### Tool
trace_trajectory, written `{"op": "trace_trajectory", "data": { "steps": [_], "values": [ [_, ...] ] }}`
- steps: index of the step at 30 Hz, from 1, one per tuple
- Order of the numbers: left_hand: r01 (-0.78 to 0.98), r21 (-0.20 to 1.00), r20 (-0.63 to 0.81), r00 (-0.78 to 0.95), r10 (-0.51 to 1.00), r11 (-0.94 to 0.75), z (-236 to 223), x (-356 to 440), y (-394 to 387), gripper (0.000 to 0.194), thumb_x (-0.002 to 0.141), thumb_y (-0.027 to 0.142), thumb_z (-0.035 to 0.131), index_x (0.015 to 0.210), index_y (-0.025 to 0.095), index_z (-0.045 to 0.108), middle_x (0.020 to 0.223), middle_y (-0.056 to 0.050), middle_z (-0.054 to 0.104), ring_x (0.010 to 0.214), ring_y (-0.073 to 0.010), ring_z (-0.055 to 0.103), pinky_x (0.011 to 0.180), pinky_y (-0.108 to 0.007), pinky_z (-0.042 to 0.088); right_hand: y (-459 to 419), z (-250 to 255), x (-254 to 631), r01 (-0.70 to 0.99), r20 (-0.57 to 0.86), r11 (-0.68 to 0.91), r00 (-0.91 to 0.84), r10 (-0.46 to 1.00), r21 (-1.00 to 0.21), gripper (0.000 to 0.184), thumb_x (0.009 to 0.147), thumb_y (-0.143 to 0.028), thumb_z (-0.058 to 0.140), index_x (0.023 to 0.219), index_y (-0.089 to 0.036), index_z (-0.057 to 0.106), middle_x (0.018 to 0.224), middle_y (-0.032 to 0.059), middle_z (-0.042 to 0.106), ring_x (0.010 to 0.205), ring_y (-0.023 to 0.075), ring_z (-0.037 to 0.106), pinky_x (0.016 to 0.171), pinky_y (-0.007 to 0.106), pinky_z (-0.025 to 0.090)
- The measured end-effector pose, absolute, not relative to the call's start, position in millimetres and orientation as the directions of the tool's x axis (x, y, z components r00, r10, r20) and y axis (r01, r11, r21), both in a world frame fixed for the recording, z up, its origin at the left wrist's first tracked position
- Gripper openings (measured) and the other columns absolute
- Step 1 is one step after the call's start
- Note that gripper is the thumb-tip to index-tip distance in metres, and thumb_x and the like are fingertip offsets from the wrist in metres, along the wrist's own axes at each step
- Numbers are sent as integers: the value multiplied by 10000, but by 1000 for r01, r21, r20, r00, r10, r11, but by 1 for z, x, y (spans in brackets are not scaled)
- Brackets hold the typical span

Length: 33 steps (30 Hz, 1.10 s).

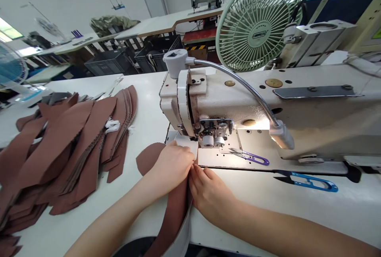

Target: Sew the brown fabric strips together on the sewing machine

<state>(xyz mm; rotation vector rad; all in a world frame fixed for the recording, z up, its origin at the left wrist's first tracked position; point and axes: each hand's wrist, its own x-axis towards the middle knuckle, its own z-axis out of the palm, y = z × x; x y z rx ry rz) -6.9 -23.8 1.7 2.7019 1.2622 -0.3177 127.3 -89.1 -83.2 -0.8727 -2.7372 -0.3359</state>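
A long reddish-brown fabric strip [175,209] curves up from the table's front edge to the sewing machine [190,102], with a white strip [183,233] along its right side. My left hand [175,162] is closed over the fabric just in front of the needle area, where a white piece [187,142] lies under the machine head. Right beside it, my right hand [208,193] pinches the strip's right edge, fingertips together. The needle and the fabric edges between my fingers are hidden.
Stacked brown fabric pieces [59,142] cover the left of the table. Purple thread snips [253,158] lie on the machine bed, blue thread snips [315,181] at its front edge. A lamp [281,135] hangs on a bendable neck. Behind stands a green fan [258,31].
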Motion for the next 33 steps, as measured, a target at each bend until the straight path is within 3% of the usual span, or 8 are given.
{"op": "trace_trajectory", "data": {
  "steps": [4, 10, 15, 23, 33],
  "values": [
    [804, -42, -319, 551, 771, -593, -4, 2, -19, 202, 797, 68, 475, 697, 155, 628, 737, -60, 653, 646, -195, 580, 711, -354, 403, -90, -82, 127, 588, 341, 795, -786, 516, 151, 313, 856, -161, 492, 1054, -3, 675, 1109, 223, 666, 1000, 313, 602, 725, 391, 475],
    [819, -123, -278, 514, 812, -561, -6, 7, -19, 197, 804, 59, 461, 785, 141, 640, 797, -85, 654, 679, -202, 586, 728, -359, 409, -91, -83, 126, 585, 347, 800, -784, 515, 134, 280, 844, -160, 513, 1020, -33, 689, 1052, 204, 688, 956, 309, 609, 680, 379, 473],
    [775, -97, -275, 582, 765, -624, 8, 0, -31, 227, 861, 130, 426, 790, 152, 640, 800, -86, 654, 726, -246, 594, 718, -398, 385, -90, -83, 126, 598, 361, 794, -769, 528, 110, 285, 817, -194, 554, 1014, -38, 688, 1031, 181, 694, 952, 316, 605, 696, 379, 472],
    [761, -35, -270, 617, 739, -648, -3, -6, -33, 244, 845, 67, 442, 695, 157, 613, 692, -48, 610, 624, -195, 556, 675, -356, 344, -90, -84, 125, 612, 409, 779, -752, 518, 139, 289, 769, -136, 536, 990, -8, 673, 996, 216, 689, 938, 323, 606, 684, 381, 454],
    [802, -94, -286, 546, 787, -590, 1, -4, -30, 157, 871, 146, 499, 797, 175, 635, 703, -32, 642, 610, -180, 570, 636, -317, 323, -83, -78, 129, 623, 344, 765, -762, 549, 160, 303, 782, -140, 536, 1028, -19, 665, 1021, 204, 684, 939, 301, 587, 727, 375, 448]
  ]
}}
